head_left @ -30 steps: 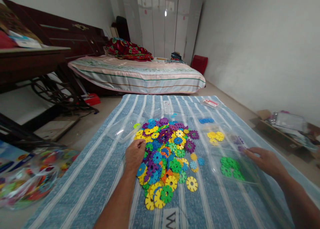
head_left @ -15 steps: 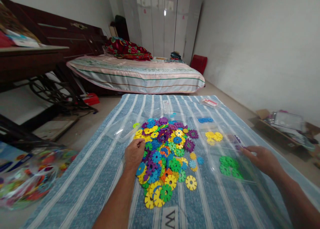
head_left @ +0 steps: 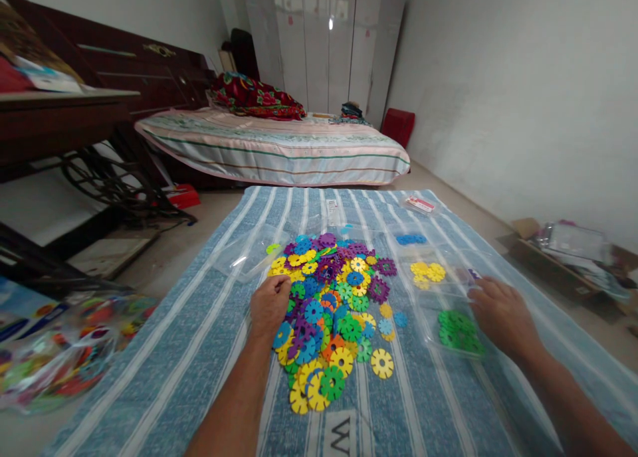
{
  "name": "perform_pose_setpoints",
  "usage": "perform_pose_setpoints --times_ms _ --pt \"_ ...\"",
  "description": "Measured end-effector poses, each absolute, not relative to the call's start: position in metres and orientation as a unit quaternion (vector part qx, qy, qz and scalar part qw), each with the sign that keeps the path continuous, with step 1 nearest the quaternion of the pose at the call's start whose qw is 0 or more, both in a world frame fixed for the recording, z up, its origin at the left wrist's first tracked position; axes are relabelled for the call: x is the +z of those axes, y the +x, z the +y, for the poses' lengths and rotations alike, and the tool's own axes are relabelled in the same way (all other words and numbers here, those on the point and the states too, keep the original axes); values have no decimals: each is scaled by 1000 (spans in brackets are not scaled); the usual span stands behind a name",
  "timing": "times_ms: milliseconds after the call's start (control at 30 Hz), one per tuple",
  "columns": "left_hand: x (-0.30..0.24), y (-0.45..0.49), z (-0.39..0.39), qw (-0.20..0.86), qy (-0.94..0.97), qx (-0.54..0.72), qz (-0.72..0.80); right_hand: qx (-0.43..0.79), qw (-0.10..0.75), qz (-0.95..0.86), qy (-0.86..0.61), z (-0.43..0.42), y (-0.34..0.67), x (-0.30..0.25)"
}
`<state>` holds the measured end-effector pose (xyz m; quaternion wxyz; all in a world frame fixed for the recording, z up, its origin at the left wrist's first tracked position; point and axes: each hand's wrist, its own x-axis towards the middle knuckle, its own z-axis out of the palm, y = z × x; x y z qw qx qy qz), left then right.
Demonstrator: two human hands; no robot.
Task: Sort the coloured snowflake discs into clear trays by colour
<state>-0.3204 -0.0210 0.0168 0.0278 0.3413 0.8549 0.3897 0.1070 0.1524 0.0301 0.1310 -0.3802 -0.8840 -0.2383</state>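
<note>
Head view, flat notched discs (head_left: 350, 328) in yellow, green, blue, purple, orange, heaped on striped cloth (head_left: 189, 324), left hand (head_left: 270, 304) curled at their left edge, right hand (head_left: 504, 312) bent beside green discs (head_left: 454, 324), whether either pinches anything unclear

Dark letter W (head_left: 340, 437) on the blue striped cloth (head_left: 164, 377).

Toothed pieces (head_left: 325, 314): thin plastic, mostly matt. Clear containers (head_left: 427, 331): smooth plastic, glossy highlights. Worktop covering (head_left: 199, 324): striped cloth, matt, textured weave. Bed sheet (head_left: 279, 151): smooth-looking cloth, soft folds. Wardrobe doors (head_left: 315, 52): smooth, glossy, reflecting light. Headboard (head_left: 124, 65): dark, wood-like, polished sheen. Treadle stand (head_left: 102, 178): dark metal. Bag at left (head_left: 94, 344): thin crinkled plastic, shiny. Box at right (head_left: 553, 264): matt cardboard.
</note>
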Motion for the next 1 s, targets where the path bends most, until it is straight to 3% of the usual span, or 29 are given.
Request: perform_pose_setpoints --times_ms 1000 --pt "17 -317 -21 22 344 379 859 -166 145 -901 -373 178 69 22"
